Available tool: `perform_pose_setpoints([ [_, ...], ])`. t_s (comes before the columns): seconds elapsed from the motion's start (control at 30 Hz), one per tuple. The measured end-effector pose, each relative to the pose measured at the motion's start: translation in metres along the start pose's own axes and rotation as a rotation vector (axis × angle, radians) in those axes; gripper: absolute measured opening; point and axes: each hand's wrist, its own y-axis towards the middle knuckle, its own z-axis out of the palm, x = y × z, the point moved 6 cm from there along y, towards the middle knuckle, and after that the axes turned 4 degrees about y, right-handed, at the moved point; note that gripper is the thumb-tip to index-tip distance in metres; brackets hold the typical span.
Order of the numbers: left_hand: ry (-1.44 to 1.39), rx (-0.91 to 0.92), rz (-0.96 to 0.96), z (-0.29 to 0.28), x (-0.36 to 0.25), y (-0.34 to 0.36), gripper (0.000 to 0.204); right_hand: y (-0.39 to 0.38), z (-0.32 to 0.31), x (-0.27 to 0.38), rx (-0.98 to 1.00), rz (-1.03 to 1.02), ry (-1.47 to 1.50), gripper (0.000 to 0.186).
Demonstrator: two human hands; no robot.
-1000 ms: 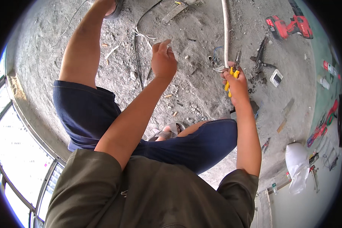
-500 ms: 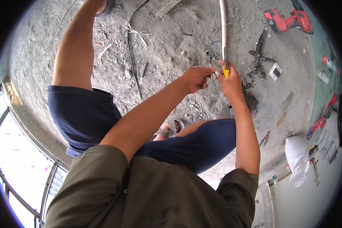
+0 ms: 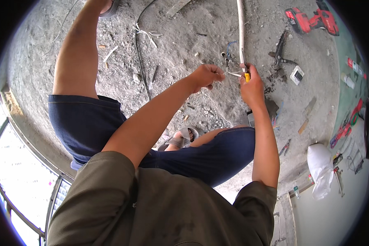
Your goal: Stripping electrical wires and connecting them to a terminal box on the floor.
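Observation:
My right hand (image 3: 253, 91) is closed around a small yellow-handled tool (image 3: 247, 76) with a dark narrow tip; its exact kind is unclear. The tool lies against the lower end of a long white pipe or thick cable (image 3: 241, 33) that runs up to the far edge. A thin white strip (image 3: 233, 74) sticks out leftward from my right fingers. My left hand (image 3: 207, 77) is just left of that strip, thumb and fingers pinched together; what they hold, if anything, is too small to make out. Blue wires (image 3: 229, 48) rise from a hole in the ground behind.
Rough, rubble-strewn ground surrounds me. At the far right lies a red cordless drill (image 3: 311, 20), with dark long-handled pliers (image 3: 279, 53) and a small white box (image 3: 297, 75) nearer. A black cable (image 3: 138, 53) crosses the left. A white bag (image 3: 320, 168) stands at the near right.
My left hand has moved left, away from my right hand, and the thin white strip now shows in the gap. My right hand has shifted slightly right, still gripping the yellow-handled tool.

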Motion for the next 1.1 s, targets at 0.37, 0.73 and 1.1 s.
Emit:
perform_pose_setpoints([
  [0.37,-0.371,0.075,-0.231,0.004,0.006,-0.003,0.016,0.001,0.015,-0.015,0.237,0.088,0.120,0.038],
  [0.73,0.074,0.129,-0.121,0.010,-0.005,0.011,0.036,0.002,0.018,-0.010,0.231,-0.010,-0.018,0.041],
  [1.1,0.449,-0.004,0.030,0.003,-0.029,0.017,0.023,0.009,0.005,-0.012,0.068,-0.137,-0.344,0.046],
])
